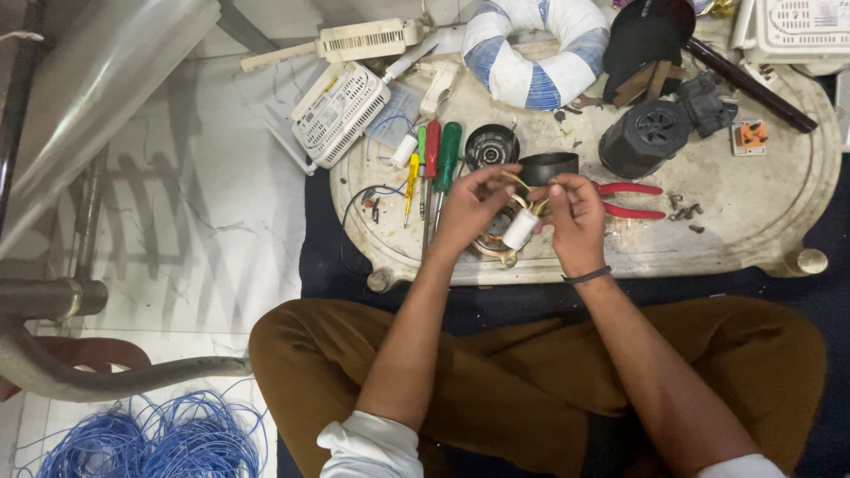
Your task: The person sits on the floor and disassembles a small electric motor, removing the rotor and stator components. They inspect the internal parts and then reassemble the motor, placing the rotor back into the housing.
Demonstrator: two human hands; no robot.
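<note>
My left hand (467, 210) and my right hand (574, 221) meet over the low work table (753, 212). Between them hangs a small white cylinder (520, 228) on thin yellow wires (521, 183). Both hands pinch those wires, the left from the left side, the right from the right. Under the hands sits a round motor part with copper windings (494, 249), mostly hidden. A black ring (547, 165) lies just behind the hands.
Red-handled pliers (630, 200) lie right of my right hand. Screwdrivers with red, green and yellow handles (438, 159) lie to the left. A black motor housing (651, 134), a white-and-blue ring (531, 49), white vented casings (341, 111) and blue wire coils (150, 438) are around.
</note>
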